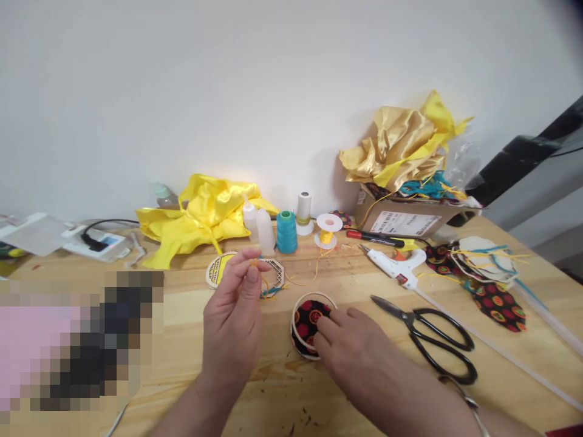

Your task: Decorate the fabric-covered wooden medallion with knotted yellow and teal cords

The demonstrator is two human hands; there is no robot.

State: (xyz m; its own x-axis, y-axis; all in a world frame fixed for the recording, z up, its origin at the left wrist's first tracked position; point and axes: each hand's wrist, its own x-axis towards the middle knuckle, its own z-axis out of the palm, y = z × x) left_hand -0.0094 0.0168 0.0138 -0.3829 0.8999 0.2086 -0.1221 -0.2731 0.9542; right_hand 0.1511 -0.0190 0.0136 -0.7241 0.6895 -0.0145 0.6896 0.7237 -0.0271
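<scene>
My left hand [237, 309] is raised over the table with thumb and fingers pinched together. A tiny orange-yellow bit shows at its fingertips, too small to name. My right hand [353, 340] is closed at the right edge of a round wooden hoop [294, 331], which rests on the table. Inside the hoop lies black fabric [306, 321] with red and orange round patterns. The right fingertips are partly hidden. Behind my left hand are a wooden lattice piece [279, 273] with teal and yellow threads, and a round wooden piece with yellow backing [213, 270].
Black-handled scissors [412, 318] and a white glue gun [396, 267] lie at right. Behind stand a teal thread cone [286, 233], a yellow thread spool [327, 237] and squeeze bottles [265, 232]. Yellow satin [195, 212] and a cardboard box [401, 215] sit near the wall.
</scene>
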